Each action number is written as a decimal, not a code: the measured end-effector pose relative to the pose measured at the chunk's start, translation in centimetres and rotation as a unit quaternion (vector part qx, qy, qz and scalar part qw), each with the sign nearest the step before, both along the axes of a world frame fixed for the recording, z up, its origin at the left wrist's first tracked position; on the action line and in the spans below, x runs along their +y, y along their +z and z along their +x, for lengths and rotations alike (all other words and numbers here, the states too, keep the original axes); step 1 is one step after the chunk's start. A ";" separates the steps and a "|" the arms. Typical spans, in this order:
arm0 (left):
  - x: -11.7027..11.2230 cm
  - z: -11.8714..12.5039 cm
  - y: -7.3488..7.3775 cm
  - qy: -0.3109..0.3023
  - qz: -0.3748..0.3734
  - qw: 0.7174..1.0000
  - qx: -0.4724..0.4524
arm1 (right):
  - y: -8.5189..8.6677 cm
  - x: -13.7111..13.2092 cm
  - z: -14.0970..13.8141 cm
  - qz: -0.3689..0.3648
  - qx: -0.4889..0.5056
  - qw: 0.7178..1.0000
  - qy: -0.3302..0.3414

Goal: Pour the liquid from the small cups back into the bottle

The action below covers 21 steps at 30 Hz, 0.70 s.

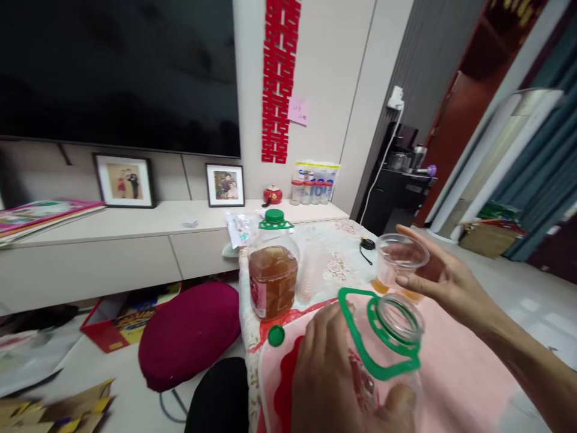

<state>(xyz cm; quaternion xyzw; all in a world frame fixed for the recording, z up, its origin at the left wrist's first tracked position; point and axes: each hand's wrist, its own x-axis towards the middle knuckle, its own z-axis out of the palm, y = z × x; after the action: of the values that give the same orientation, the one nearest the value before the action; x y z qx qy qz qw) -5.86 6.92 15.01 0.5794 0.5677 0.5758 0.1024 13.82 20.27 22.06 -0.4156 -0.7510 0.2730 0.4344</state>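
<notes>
My left hand is wrapped around a clear plastic jug with a green carry handle and an uncapped mouth, low in the head view. My right hand is closed around the right side of a clear plastic cup, thumb in front and fingers behind, just beyond the jug's mouth. Amber liquid shows low beside and below this cup; I cannot tell which vessel it is in. A loose green cap lies left of my left hand. Behind it stands a capped jug of amber liquid.
A stack of clear cups lies right of the full jug. A black tape measure sits farther back on the table. Left of the table is a maroon round stool. A white cabinet runs along the wall, bearing picture frames and jars.
</notes>
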 end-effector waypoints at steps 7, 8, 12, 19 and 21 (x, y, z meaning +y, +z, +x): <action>0.3 0.4 -1.3 0.083 0.015 0.993 0.080 | -7.1 5.1 -1.2 -0.114 0.148 0.981 -0.056; 0.4 0.3 -1.3 0.092 0.019 0.991 0.095 | -8.0 5.7 -1.6 -0.106 0.158 0.980 -0.057; 1.0 0.6 -1.5 0.100 0.045 0.988 0.110 | -11.3 7.5 -3.4 -0.090 0.170 0.980 -0.045; 2.4 2.4 -2.5 0.137 0.068 0.986 0.067 | -13.9 9.2 -5.5 -0.091 0.186 0.977 -0.042; 2.0 1.9 -2.4 0.113 0.063 0.989 0.068 | -14.0 10.2 -6.2 -0.115 0.196 0.972 -0.060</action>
<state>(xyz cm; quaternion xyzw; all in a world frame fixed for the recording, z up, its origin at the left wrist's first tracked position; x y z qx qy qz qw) -3.95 8.89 12.64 0.5544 0.5976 0.5779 -0.0391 7.59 30.42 8.07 -0.4453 -0.5886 0.4072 0.5380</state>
